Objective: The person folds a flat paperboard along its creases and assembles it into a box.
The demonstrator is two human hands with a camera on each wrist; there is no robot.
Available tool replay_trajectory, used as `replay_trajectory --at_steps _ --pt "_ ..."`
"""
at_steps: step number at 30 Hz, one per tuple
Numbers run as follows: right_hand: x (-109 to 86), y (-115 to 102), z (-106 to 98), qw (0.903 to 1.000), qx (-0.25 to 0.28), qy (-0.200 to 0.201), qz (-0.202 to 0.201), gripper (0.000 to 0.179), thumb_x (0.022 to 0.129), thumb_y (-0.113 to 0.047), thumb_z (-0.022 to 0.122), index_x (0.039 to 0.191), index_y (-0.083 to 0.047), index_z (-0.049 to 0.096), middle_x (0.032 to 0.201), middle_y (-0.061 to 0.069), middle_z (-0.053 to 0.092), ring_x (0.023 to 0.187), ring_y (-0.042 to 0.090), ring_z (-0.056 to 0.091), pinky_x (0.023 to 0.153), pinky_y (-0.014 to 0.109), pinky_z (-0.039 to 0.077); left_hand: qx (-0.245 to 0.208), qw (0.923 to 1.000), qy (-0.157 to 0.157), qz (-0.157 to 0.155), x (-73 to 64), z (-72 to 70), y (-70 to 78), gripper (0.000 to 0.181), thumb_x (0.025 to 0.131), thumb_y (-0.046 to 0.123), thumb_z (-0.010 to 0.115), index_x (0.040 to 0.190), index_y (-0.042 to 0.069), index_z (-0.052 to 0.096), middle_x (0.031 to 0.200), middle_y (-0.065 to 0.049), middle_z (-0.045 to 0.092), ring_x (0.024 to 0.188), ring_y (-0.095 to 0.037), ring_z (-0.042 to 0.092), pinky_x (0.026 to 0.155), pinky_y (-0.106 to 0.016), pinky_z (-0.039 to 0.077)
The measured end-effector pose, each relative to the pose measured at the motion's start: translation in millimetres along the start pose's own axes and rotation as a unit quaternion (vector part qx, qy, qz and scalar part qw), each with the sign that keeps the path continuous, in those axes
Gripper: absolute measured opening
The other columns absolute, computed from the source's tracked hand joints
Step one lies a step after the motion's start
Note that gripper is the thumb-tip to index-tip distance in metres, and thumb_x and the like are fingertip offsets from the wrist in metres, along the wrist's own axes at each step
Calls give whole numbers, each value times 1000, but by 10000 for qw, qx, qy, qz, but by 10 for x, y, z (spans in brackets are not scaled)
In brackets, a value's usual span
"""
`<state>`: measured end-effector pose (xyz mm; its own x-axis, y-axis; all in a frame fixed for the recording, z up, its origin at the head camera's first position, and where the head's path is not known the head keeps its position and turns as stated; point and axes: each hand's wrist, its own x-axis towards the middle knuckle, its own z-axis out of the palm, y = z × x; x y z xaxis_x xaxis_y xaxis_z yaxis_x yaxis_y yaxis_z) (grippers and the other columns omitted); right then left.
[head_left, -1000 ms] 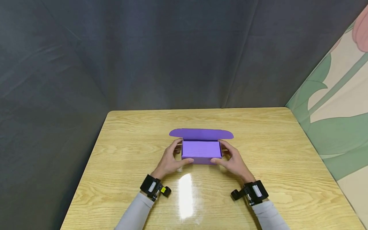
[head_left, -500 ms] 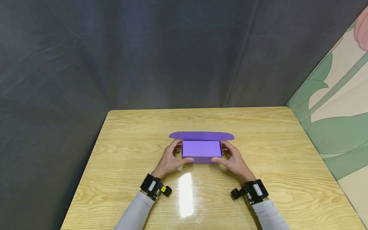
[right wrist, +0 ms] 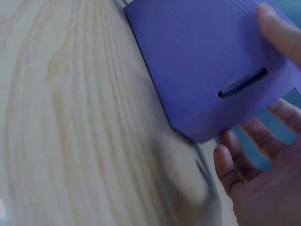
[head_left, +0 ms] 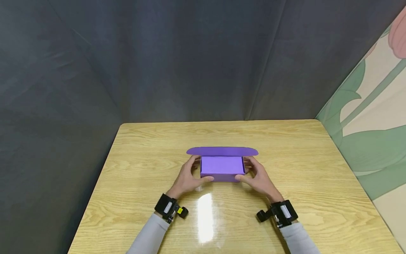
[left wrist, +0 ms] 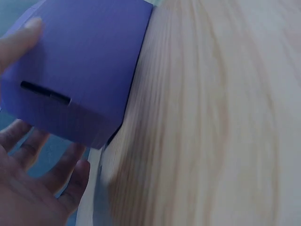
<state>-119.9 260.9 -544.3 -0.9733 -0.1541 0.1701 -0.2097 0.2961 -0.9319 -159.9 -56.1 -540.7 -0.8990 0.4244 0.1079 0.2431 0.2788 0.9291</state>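
Note:
A small purple cardboard box sits on the wooden table, its long side facing me. Behind its top rises a wide purple flap with rounded ends. At the left end my left hand grips the box, thumb on the front face and fingers round toward the back. My right hand holds the other end the same way. Each wrist view shows a narrow slot in the box's front face, near the bottom corner. The box's inside is hidden.
The light wood table extends around the box on all sides. A dark grey curtain hangs behind and to the left. A floral cloth borders the right side. Both wrists carry black cameras.
The rear flap has tipped slightly, sitting lower and closer to the box top. My right thumb has shifted a little to the right on the front face. Both hands keep their hold.

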Motion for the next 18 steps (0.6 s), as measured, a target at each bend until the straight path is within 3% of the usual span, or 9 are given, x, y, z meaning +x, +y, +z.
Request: replay_trajectory --at_steps 3,7,11,13,18 --pt "-23 5 -64 9990 388 194 -143 65 92 3 79 150 0 49 133 22 60 115 24 62 95 27 55 -282 9992 170 220 -20 -78 -12 86 90 44 85 158 14 41 155 -18 53 141 -39 56 119 -56 47" --pt "24 -33 -161 9898 723 971 -754 59 95 13 70 150 7 49 135 17 61 117 22 64 93 20 56 -509 9911 1022 678 21 -196 55 77 96 30 79 157 6 39 155 -23 51 137 -49 56 111 -66 49" --pt "123 -127 -204 9712 887 1736 -1371 46 93 17 68 138 14 57 126 19 64 111 13 65 88 16 56 -324 9773 1852 977 104 -263 181 63 94 17 82 149 12 52 145 -13 60 129 -44 60 103 -63 52" --pt "159 -178 -200 9639 919 1971 -1539 41 91 19 69 131 14 62 119 27 64 108 12 66 85 17 56 -122 9713 2098 1118 131 -268 220 58 92 13 84 143 11 58 138 -14 64 123 -44 62 97 -62 54" --pt "190 -244 -157 9570 406 2247 -1787 38 85 25 72 120 13 69 110 33 63 102 11 66 79 16 55 308 9567 2538 1392 141 -226 256 46 86 6 88 128 3 68 122 -22 71 106 -44 68 81 -65 56"
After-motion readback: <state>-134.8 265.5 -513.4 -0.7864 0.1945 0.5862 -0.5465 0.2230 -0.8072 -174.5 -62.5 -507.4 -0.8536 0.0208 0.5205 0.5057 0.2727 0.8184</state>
